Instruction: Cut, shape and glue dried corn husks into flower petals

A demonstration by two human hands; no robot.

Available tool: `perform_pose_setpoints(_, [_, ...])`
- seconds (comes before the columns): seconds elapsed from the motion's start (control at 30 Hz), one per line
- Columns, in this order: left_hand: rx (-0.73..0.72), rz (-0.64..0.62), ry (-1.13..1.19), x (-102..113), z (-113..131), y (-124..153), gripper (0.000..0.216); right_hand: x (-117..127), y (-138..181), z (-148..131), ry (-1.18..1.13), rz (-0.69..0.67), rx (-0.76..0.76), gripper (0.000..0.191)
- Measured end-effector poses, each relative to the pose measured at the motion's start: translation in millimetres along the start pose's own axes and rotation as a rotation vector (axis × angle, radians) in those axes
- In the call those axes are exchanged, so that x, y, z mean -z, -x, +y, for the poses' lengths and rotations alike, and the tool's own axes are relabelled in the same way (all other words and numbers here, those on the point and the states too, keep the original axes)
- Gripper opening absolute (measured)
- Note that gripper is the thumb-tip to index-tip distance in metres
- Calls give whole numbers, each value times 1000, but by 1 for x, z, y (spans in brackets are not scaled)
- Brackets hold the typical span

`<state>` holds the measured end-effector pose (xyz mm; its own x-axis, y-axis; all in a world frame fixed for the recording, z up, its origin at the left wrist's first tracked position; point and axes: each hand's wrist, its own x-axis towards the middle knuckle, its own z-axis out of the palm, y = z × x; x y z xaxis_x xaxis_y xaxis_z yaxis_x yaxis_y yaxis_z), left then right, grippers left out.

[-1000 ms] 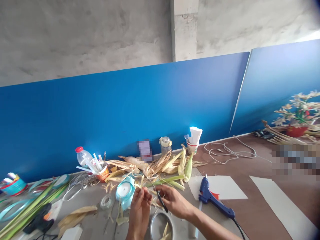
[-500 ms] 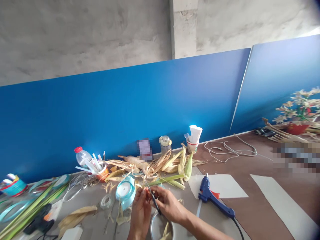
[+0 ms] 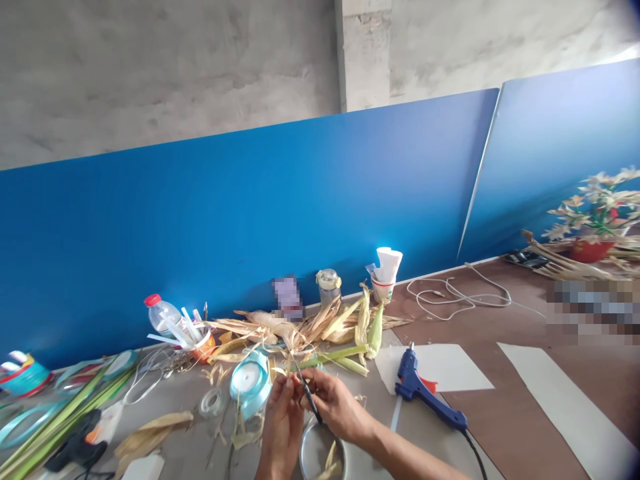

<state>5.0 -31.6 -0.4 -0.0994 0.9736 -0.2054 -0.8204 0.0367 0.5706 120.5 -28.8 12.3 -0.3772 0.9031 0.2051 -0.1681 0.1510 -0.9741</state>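
Observation:
In my right hand is a slim tool that looks like a pair of scissors, with a dark handle and a thin metal end pointing away from me. My left hand is closed right beside it, fingertips pinched together on something small that I cannot make out. Both hands meet above a round clear container with pale husk strips in it. Just beyond the fingers lie dried and green corn husks. A roll of light-blue ribbon sits to the left of my left hand.
A blue glue gun lies on white paper at right, its cord running toward me. Behind stand a paper cup, a lidded jar and a red-capped bottle. A dark glue gun and green leaves lie left.
The view has shifted very slightly. My two hands stay together in nearly the same place, and the scissors-like tool has tilted a little at most.

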Motion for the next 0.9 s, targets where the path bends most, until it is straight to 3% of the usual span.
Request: perform_pose_setpoints(0.9, [-12,3,-58,-5,2,4,21,-3,-1,4,-234,-50,59,40])
